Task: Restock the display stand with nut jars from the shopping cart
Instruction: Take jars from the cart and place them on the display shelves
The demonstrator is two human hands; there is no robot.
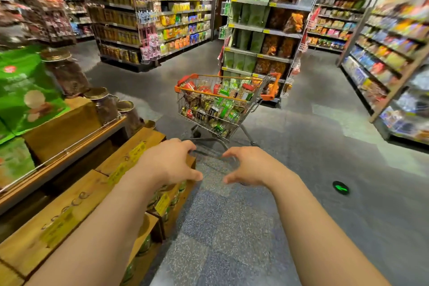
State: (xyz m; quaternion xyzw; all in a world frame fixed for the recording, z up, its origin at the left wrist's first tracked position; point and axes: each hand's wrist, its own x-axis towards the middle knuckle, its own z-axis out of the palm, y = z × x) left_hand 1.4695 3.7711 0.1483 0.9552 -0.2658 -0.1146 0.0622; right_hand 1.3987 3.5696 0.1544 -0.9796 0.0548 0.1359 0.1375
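An orange-trimmed wire shopping cart [267, 90] stands in the aisle ahead, piled with nut jars and packets [216, 104]. The wooden display stand [69, 202] runs along my left, with gold-lidded nut jars [104, 104] on its upper tier and more jars [144, 244] in its lower cubbies. My left hand [169, 162] and my right hand [248, 167] are stretched out in front of me, short of the cart, fingers curved and apart, holding nothing. The left hand hovers over the stand's corner.
Green snack bags [25, 90] fill the stand's top left. A shelf end with green and orange bags [262, 30] stands right behind the cart. Long shelving [390, 58] lines the right side and the back left [144, 18]. A green arrow marker [340, 187] is on the grey floor.
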